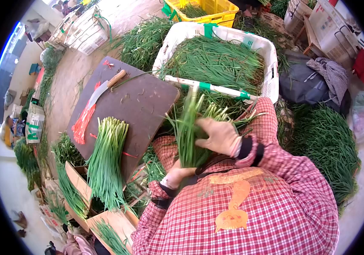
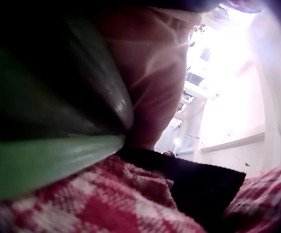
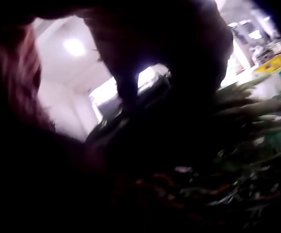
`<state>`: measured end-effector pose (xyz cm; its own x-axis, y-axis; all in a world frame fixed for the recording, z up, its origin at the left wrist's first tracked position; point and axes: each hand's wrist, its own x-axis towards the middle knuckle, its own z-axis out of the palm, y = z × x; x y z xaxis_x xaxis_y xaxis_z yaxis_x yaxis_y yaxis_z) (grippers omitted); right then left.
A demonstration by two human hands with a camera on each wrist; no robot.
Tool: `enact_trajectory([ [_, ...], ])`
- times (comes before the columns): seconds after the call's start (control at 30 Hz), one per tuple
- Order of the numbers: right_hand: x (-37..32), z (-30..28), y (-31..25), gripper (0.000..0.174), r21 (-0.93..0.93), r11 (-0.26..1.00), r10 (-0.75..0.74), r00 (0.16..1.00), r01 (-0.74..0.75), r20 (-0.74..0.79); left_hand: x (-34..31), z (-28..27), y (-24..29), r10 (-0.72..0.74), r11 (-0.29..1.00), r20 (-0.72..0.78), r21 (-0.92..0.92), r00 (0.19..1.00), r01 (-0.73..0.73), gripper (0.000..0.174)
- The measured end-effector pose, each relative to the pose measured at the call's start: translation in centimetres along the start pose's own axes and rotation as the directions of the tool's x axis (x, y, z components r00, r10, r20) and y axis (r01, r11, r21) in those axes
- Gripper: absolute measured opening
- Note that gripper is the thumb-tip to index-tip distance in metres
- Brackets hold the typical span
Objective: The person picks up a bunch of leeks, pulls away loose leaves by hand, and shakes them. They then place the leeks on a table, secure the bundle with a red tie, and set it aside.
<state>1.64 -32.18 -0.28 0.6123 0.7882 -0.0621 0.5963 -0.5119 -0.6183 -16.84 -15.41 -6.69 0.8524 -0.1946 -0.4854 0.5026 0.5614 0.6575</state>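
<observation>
In the head view, a bundle of green stalks [image 1: 187,138] stands roughly upright over the lap, its pale ends blurred. The left hand [image 1: 177,174] grips its lower part from below. At its right side the right hand [image 1: 218,137] pinches stalks between thumb and curled fingers. More pale-ended stalks [image 1: 217,112] lie just beyond the right hand. The left wrist view shows the left hand [image 2: 152,73] against green leaves [image 2: 53,162]. In the right wrist view the right hand [image 3: 165,43] is very dark, and what its fingertips touch cannot be made out.
A dark board [image 1: 141,100] at the left bears a knife [image 1: 102,94], red ties [image 1: 83,123] and a neat bundle [image 1: 107,163]. Ahead stands a white basket [image 1: 272,63] of greens, with a yellow crate [image 1: 216,18] behind. A green heap [image 1: 324,148] lies at the right; wooden boxes [image 1: 78,182] at the lower left.
</observation>
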Motion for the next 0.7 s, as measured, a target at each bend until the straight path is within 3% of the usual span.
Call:
enact_trajectory([
  [0.03, 0.8, 1.6, 0.1, 0.041, 0.002, 0.996, -0.093, 0.991, 0.094, -0.094, -0.2, 0.1, 0.2, 0.006, 1.000, -0.002, 0.030, 1.000, -0.006, 0.048],
  [0.07, 1.2, 1.5, 1.4, 0.034, 0.273, 0.958, 0.084, 0.996, -0.089, 0.030, -0.3, 0.3, 0.4, 0.015, 0.998, -0.006, 0.056, 1.000, -0.014, 0.049],
  [0.1, 2.0, -0.3, 1.7, 0.028, 0.498, 0.817, 0.222, 0.955, -0.293, 0.197, -0.7, 0.2, 0.5, 0.019, 0.996, -0.011, 0.083, 1.000, -0.018, 0.049],
  [0.13, 2.3, -1.2, 3.6, 0.025, 0.708, 0.630, 0.248, 0.946, -0.320, 0.208, -1.1, -0.4, 0.2, 0.016, 0.998, -0.014, 0.061, 1.000, -0.015, 0.050],
  [0.17, 2.2, -2.6, 6.4, 0.022, 0.925, 0.331, 0.147, 0.979, -0.184, 0.142, -1.4, -1.4, -0.4, 0.018, 0.999, -0.013, 0.038, 1.000, -0.017, 0.052],
  [0.2, 2.2, -4.3, 8.8, 0.019, 0.980, -0.189, -0.007, 0.999, -0.054, 0.054, -1.5, -1.7, -0.7, 0.024, 1.000, -0.011, 0.009, 1.000, -0.024, 0.053],
  [0.23, 1.7, -6.2, 11.1, 0.016, 0.830, -0.555, -0.158, 0.987, -0.065, -0.029, -1.3, -1.7, -0.8, 0.058, 0.998, -0.005, 0.014, 0.998, -0.058, 0.054],
  [0.27, 1.1, -8.6, 11.9, 0.019, 0.914, -0.400, -0.077, 0.992, 0.062, -0.101, -1.3, -1.5, -0.7, 0.087, 0.996, 0.003, 0.021, 0.996, -0.087, 0.055],
  [0.3, -0.3, -10.4, 11.3, 0.022, 0.954, -0.292, -0.009, 0.998, 0.061, -0.067, -1.3, -1.3, -0.5, 0.113, 0.993, 0.012, 0.029, 0.994, -0.113, 0.056],
  [0.37, -2.0, -11.3, 11.5, 0.026, 0.943, -0.329, -0.113, 0.990, 0.043, -0.084, -1.3, -0.2, 0.4, 0.114, 0.993, 0.013, 0.020, 0.993, -0.115, 0.056],
  [0.4, -2.0, -11.2, 11.0, 0.025, 0.913, -0.010, -0.125, 0.905, 0.409, -0.407, -1.0, 0.2, 0.6, 0.120, 0.993, 0.011, 0.013, 0.993, -0.120, 0.056],
  [0.47, -3.6, -13.2, 11.8, 0.024, 0.804, -0.550, -0.133, 0.926, 0.228, -0.354, -1.0, 0.0, 0.3, 0.102, 0.995, -0.021, 0.002, 0.995, -0.102, 0.054],
  [0.5, -3.8, -14.5, 12.3, 0.023, 0.802, -0.514, -0.108, 0.905, 0.303, -0.411, -1.3, -0.4, 0.1, 0.088, 0.996, -0.038, 0.002, 0.995, -0.088, 0.054],
  [0.53, -4.4, -13.8, 16.4, 0.023, 0.869, -0.392, -0.109, 0.923, 0.302, -0.370, -1.2, -2.1, -0.6, 0.069, 0.996, 0.021, 0.050, 0.997, -0.070, 0.053],
  [0.6, -4.1, -13.6, 15.6, 0.026, 0.956, 0.210, -0.168, 0.971, 0.206, -0.172, -1.5, -2.0, -0.4, 0.036, 0.999, -0.032, 0.022, 0.999, -0.036, 0.054],
  [0.67, -3.5, -11.2, 11.3, 0.042, 0.661, 0.749, -0.032, 0.994, -0.045, 0.104, -1.3, -1.7, -0.2, 0.043, 0.999, -0.047, -0.005, 0.998, -0.043, 0.054],
  [0.7, -2.9, -9.4, 7.8, 0.055, 0.526, 0.829, 0.103, 0.976, -0.190, 0.192, -1.2, -1.5, -0.2, 0.061, 0.998, -0.037, -0.013, 0.997, -0.061, 0.054],
])
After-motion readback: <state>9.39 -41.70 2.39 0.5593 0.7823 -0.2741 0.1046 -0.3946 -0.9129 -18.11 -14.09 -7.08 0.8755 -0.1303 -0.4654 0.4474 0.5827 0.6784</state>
